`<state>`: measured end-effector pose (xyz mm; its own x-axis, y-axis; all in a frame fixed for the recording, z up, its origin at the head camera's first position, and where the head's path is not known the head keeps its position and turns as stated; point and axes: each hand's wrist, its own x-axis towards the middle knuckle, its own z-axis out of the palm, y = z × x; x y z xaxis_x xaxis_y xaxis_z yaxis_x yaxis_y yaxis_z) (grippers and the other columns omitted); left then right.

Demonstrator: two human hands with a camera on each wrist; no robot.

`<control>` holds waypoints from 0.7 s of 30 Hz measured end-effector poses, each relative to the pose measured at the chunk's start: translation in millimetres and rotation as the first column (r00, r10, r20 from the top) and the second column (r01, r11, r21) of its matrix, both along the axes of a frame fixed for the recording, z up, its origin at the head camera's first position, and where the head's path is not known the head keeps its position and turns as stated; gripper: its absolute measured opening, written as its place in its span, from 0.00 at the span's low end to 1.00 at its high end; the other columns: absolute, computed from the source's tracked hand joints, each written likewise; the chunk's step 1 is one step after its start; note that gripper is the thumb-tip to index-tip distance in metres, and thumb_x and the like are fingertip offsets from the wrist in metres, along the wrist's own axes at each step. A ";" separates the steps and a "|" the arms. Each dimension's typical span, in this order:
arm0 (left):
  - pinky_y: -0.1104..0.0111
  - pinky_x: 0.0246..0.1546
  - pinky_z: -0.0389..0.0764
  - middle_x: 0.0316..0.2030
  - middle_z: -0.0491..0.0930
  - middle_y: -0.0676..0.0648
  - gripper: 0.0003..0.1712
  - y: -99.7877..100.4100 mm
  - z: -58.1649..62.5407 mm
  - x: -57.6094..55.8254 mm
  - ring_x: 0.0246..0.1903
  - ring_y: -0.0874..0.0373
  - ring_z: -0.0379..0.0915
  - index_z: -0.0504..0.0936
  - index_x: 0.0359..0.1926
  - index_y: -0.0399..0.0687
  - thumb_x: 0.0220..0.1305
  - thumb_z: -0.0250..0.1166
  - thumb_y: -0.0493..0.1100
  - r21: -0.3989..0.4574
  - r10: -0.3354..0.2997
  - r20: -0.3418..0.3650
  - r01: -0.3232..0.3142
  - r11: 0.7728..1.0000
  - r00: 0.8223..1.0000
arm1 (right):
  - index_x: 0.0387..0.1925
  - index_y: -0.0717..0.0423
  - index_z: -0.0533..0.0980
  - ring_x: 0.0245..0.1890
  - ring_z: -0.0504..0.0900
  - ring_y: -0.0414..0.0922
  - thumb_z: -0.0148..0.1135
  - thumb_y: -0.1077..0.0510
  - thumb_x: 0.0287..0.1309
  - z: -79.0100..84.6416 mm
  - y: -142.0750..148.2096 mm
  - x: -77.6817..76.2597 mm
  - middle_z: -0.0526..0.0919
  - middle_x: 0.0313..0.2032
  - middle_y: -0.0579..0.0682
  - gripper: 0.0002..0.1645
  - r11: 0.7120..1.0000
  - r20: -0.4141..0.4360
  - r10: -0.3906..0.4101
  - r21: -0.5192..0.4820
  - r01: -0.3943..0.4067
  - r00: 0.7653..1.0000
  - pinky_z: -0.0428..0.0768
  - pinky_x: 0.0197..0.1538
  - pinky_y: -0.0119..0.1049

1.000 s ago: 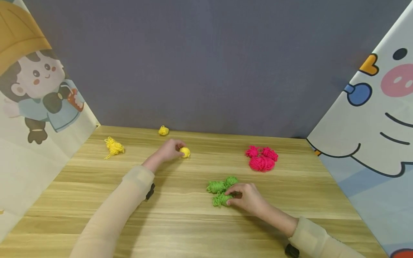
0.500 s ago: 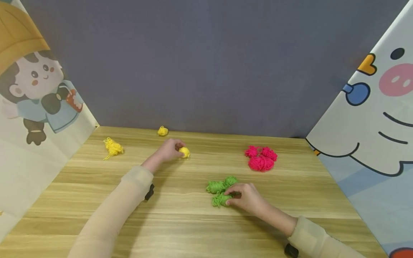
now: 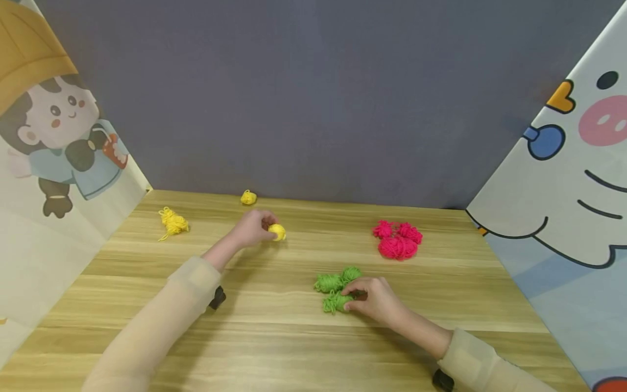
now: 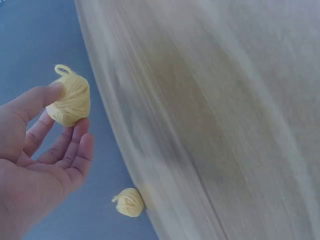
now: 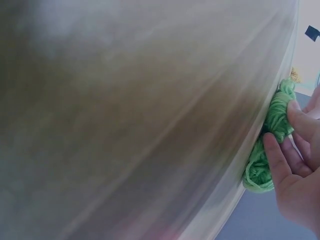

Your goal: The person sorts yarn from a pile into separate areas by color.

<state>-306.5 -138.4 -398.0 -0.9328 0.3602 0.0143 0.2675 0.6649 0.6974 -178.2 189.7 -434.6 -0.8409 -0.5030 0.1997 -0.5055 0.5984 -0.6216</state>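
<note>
My left hand (image 3: 251,228) pinches a small yellow yarn ball (image 3: 278,232) between thumb and fingers, over the far middle of the table. In the left wrist view the thumb presses the side of this yellow yarn ball (image 4: 74,102), and a loop of yarn sticks up from its top. My right hand (image 3: 382,300) holds the nearest green yarn ball (image 3: 334,302) by its right end. Two more green yarn balls (image 3: 328,283) lie just behind it, touching or nearly so. The right wrist view has thumb and fingers around the green yarn ball (image 5: 278,117).
A yellow yarn ball (image 3: 248,197) sits by the grey back panel (image 3: 313,98), and another yellow bundle (image 3: 173,223) with loose strands lies at the left. Several pink yarn balls (image 3: 398,248) are clustered at the right. Printed panels (image 3: 553,185) border both sides of the wooden table (image 3: 274,348).
My left hand and the yellow yarn ball in it have shifted slightly left, the forearm drawing left too. The right hand stays on the green yarn ball.
</note>
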 end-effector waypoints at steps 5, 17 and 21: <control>0.63 0.40 0.80 0.40 0.81 0.42 0.19 0.0 4.5 8.7 0.39 0.51 0.77 0.80 0.46 0.37 0.52 0.71 0.38 0.003 -0.007 -0.039 0.008 1.000 0.999 | 0.35 0.54 0.84 0.38 0.84 0.46 0.75 0.60 0.41 0.0 0.5 0.1 0.86 0.36 0.49 0.14 1.000 0.013 0.001 -0.003 -0.001 1.000 0.80 0.37 0.21; 0.65 0.38 0.81 0.37 0.82 0.46 0.17 0.8 17.0 30.9 0.36 0.56 0.77 0.81 0.44 0.40 0.51 0.72 0.38 0.034 -0.012 -0.070 0.014 0.999 0.997 | 0.35 0.55 0.84 0.38 0.84 0.46 0.75 0.61 0.41 1.2 0.4 -0.2 0.86 0.36 0.49 0.14 1.000 0.017 -0.001 -0.011 0.001 1.000 0.81 0.37 0.22; 0.66 0.38 0.81 0.38 0.82 0.47 0.17 1.1 18.8 38.8 0.36 0.57 0.77 0.81 0.44 0.42 0.51 0.72 0.39 0.029 -0.022 -0.084 0.025 0.999 0.996 | 0.34 0.54 0.84 0.38 0.84 0.45 0.75 0.61 0.41 0.7 0.1 -0.6 0.86 0.36 0.48 0.14 1.000 0.011 -0.002 -0.010 0.002 1.000 0.80 0.37 0.22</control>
